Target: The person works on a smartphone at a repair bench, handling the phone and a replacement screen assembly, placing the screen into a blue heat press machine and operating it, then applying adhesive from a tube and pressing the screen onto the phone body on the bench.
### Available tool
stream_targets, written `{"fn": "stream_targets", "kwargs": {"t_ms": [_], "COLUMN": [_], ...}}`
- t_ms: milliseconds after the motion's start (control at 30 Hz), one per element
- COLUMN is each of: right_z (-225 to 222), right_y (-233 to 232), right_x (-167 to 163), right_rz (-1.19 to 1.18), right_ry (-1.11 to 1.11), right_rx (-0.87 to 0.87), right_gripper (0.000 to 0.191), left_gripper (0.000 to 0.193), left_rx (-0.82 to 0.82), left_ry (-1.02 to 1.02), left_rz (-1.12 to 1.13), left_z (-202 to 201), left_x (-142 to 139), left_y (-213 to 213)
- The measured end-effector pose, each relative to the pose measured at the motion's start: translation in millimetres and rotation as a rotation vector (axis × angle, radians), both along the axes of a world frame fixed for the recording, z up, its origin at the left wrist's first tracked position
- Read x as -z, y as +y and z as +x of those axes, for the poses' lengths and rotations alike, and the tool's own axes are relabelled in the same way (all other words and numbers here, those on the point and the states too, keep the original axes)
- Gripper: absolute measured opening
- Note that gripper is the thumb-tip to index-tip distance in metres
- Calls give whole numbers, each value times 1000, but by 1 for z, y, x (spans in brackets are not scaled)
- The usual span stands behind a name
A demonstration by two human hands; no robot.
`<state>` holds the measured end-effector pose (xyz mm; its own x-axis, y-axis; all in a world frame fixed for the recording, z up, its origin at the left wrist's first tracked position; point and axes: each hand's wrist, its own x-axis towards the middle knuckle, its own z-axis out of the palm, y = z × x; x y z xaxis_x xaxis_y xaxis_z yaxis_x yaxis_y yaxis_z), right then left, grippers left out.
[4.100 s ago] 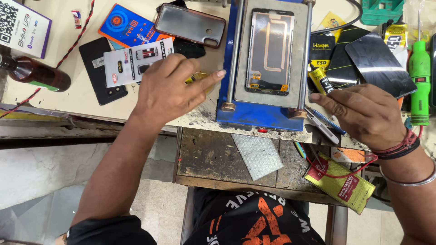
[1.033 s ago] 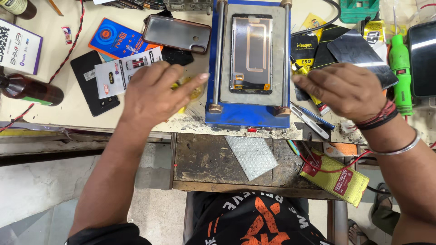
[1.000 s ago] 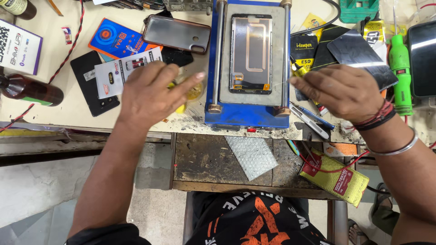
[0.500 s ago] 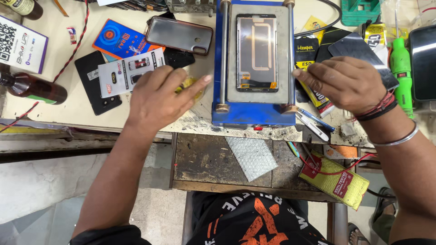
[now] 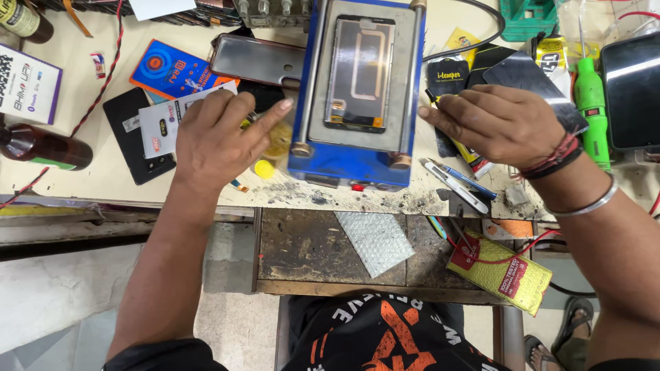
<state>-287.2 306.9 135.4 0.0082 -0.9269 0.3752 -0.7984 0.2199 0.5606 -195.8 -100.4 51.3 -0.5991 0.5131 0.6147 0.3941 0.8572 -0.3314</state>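
Note:
A blue heating machine (image 5: pixel 342 163) stands on the bench with a phone screen (image 5: pixel 360 72) lying flat on its grey plate. My left hand (image 5: pixel 216 134) rests palm down just left of it, index finger stretched toward the machine's corner, over a yellow roll (image 5: pixel 280 142) and a yellow cap (image 5: pixel 265 168). It grips nothing. My right hand (image 5: pixel 505 124) sits at the machine's right side, fingers pinched on a yellow tube (image 5: pixel 476 159) whose dark tip points at the plate's edge.
A phone in a clear case (image 5: pixel 258 60), a black phone (image 5: pixel 130 141) and a brown bottle (image 5: pixel 41 144) lie left. A green screwdriver (image 5: pixel 588 96), dark glass sheet (image 5: pixel 529 77) and tweezers (image 5: pixel 454 189) lie right. Bubble wrap (image 5: pixel 375 240) and a yellow packet (image 5: pixel 509 275) sit on the lower shelf.
My right hand has risen from the bench's front edge to beside the machine, still holding the tube. My left hand stays left of the machine, its index finger now extended.

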Motion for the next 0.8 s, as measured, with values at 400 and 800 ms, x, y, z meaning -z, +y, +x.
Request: {"fn": "stream_targets", "kwargs": {"t_ms": [400, 800], "right_z": [16, 6], "right_y": [-7, -5], "right_x": [36, 27], "right_rz": [-154, -161], "right_ry": [-361, -271], "right_rx": [145, 121], "right_gripper": [51, 42], "left_gripper": [61, 64], "left_rx": [-51, -47], "left_ry": [-145, -106], "left_rz": [349, 199], "left_z": [21, 8], "left_x": [-1, -15], "left_y": [32, 32]}}
